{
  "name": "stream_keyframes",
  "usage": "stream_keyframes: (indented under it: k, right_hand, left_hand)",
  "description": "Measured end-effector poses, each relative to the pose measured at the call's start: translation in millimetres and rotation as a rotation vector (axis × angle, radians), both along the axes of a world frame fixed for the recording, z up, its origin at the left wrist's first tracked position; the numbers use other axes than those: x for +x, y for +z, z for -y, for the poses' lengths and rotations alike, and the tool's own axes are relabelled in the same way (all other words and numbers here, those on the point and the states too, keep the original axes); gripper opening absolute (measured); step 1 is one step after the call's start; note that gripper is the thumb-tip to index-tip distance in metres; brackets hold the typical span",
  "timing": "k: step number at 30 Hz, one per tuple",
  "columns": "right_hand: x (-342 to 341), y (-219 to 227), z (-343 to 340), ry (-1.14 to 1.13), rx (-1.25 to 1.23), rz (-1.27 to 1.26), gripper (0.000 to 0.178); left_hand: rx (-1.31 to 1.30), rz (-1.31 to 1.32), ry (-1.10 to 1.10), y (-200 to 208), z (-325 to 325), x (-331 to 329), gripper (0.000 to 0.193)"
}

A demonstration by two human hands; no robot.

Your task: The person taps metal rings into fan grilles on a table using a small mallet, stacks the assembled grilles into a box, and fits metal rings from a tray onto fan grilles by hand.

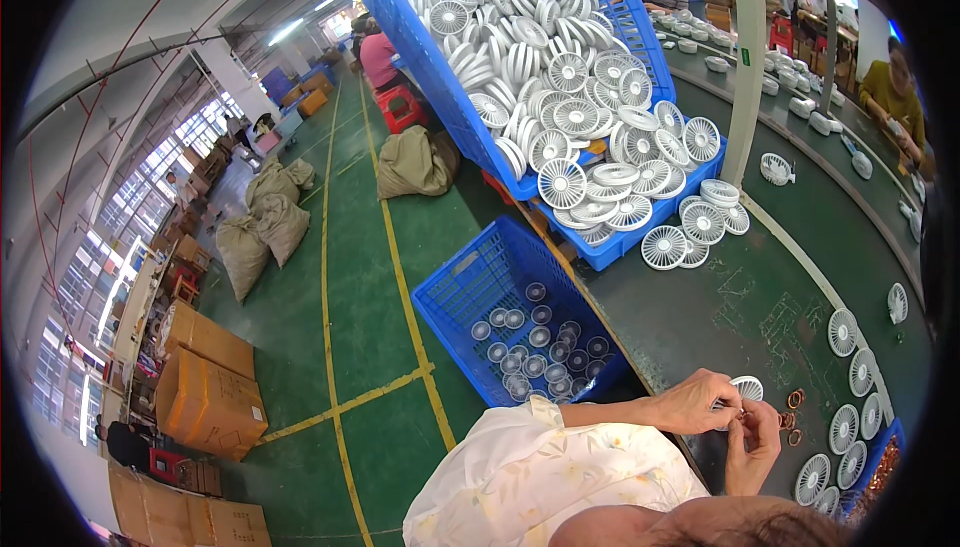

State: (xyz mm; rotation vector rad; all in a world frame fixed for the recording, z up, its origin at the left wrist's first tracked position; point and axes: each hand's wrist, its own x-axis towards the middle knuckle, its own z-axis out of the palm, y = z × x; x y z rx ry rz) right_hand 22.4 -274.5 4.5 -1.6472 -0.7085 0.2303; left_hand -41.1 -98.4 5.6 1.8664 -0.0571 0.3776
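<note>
Close together over the front of the dark green table, my hands work at a white round fan grille (747, 387). My left hand (695, 403) is closed at the grille's near side, its fingers covering much of it. The thumb and fingers of my right hand (752, 450) are pinched together by the left fingertips; what they hold is too small to make out. Just right of my hands lie several copper-coloured rings (795, 400). Farther right, more white fan grilles (843, 428) lie flat in rough rows along the table.
A tilted blue crate (655, 47) heaped with white grilles spills into a blue tray (610, 252) and onto the table. A lower blue crate (450, 292) on the left holds small round pieces. A blue bin (897, 437) stands at the right edge. Co-workers sit across the conveyor (800, 147).
</note>
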Motion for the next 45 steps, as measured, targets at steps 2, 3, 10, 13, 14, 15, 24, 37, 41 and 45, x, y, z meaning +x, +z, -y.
stream_keyframes:
  k: [2, 3, 10, 13, 14, 15, 24, 37, 41, 45]
  right_hand:
    - [0, 0, 0, -0.005, -0.006, 0.008, 0.025]
    - [0, 0, 0, -0.009, -0.012, 0.015, 0.026]
    - [3, -3, 1, -0.017, -0.043, 0.189, 0.029]
    - [4, -3, 1, -0.021, -0.006, 0.068, 0.03]
    - [4, -3, 0, -0.024, 0.0, 0.018, 0.029]
    - [4, -4, 0, -0.027, 0.007, -0.032, 0.029]
    - [5, -5, 3, -0.033, 0.004, -0.052, 0.026]
    - [5, -6, 7, -0.045, -0.001, -0.084, 0.025]
    - [5, -6, 7, -0.038, -0.025, -0.057, 0.025]
    - [6, -8, 5, -0.04, -0.028, -0.044, 0.024]
  left_hand:
    - [0.032, 0.018, -0.003, -3, 1, 1, 0.014]
    - [0.043, 0.047, 0.005, -7, 2, 2, 0.014]
    - [0.02, 0.01, 0.006, -8, 1, 4, 0.015]
    - [-0.056, -0.006, 0.02, -5, 1, 3, 0.017]
    - [-0.055, -0.006, 0.019, -4, 0, 3, 0.017]
    - [-0.072, -0.021, 0.022, -3, -1, 3, 0.017]
    - [-0.083, -0.056, -0.017, -1, -1, 3, 0.017]
    - [0.063, 0.028, -0.047, -5, 2, 7, 0.015]
    - [0.071, 0.053, -0.059, -6, 3, 8, 0.014]
    - [0.116, 0.067, -0.039, -9, 4, 7, 0.014]
